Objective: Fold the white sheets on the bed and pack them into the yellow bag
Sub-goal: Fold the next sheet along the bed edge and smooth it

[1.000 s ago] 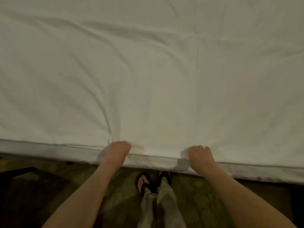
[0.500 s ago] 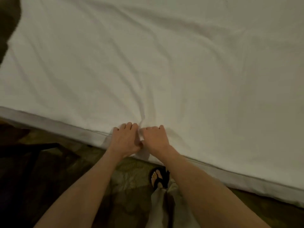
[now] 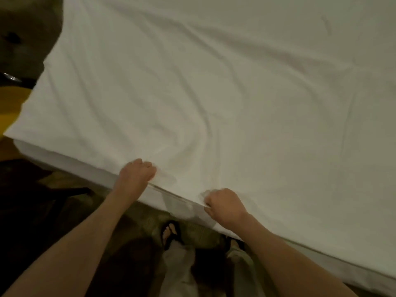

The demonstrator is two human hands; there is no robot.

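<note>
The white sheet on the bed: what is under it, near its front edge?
Under the white sheet, a second white layer shows along the front edge, between and beside the left hand and right hand. Whatever lies deeper under the sheet is covered.

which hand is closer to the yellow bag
Left. The left hand grips the white sheet's near edge, on the side of the yellow bag; the right hand grips the same edge farther away.

The wide white sheet (image 3: 214,93) lies open beyond the hands, nothing standing on it. At the bed's left corner a yellow bag (image 3: 10,108) sits close.
</note>
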